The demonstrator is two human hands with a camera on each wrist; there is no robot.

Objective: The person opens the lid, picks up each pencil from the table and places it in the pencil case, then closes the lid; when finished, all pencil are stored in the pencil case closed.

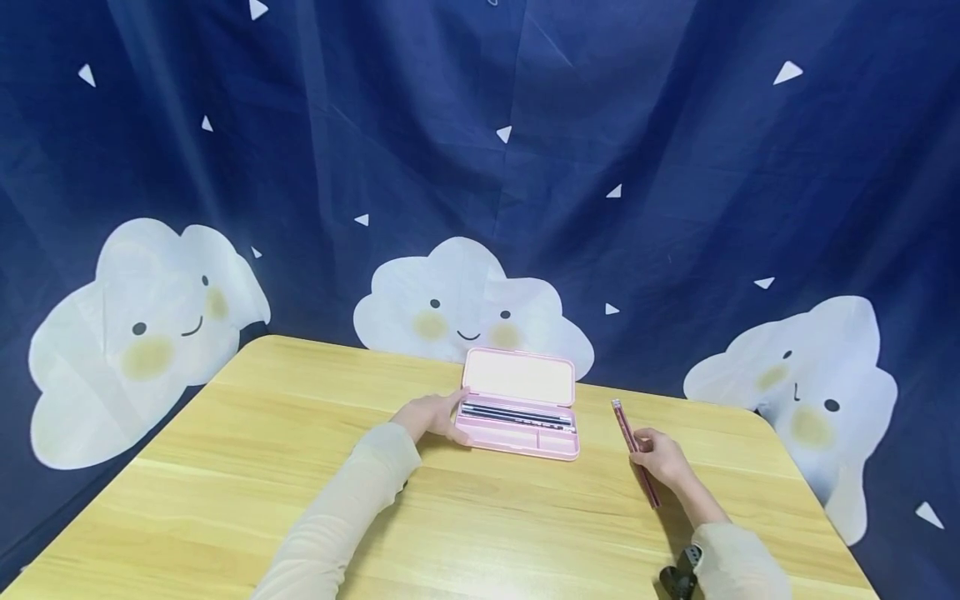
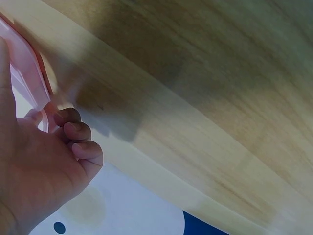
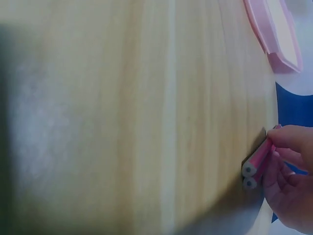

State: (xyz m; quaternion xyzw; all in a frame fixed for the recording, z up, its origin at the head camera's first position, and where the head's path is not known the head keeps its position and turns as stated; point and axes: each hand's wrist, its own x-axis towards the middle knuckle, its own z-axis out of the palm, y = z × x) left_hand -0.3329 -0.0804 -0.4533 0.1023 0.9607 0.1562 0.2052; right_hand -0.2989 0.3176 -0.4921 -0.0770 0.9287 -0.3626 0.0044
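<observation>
A pink pencil case (image 1: 502,434) lies with its lid up on the wooden table. Several dark pencils (image 1: 513,415) rest in its rear compartment, and its front compartments look bare. My left hand (image 1: 427,417) grips the case's left end between thumb and forefinger; the other fingers (image 2: 78,131) are curled beside it. To the right of the case, my right hand (image 1: 663,460) pinches two red pencils (image 1: 623,423) side by side. Their flat, unsharpened ends show in the right wrist view, close to the tabletop. Part of the red pencils is hidden behind the fingers.
The wooden table (image 1: 480,517) has rounded far corners. A dark blue curtain (image 1: 420,108) with white smiling clouds hangs directly behind its back edge. A black device (image 1: 681,573) is strapped at the right wrist.
</observation>
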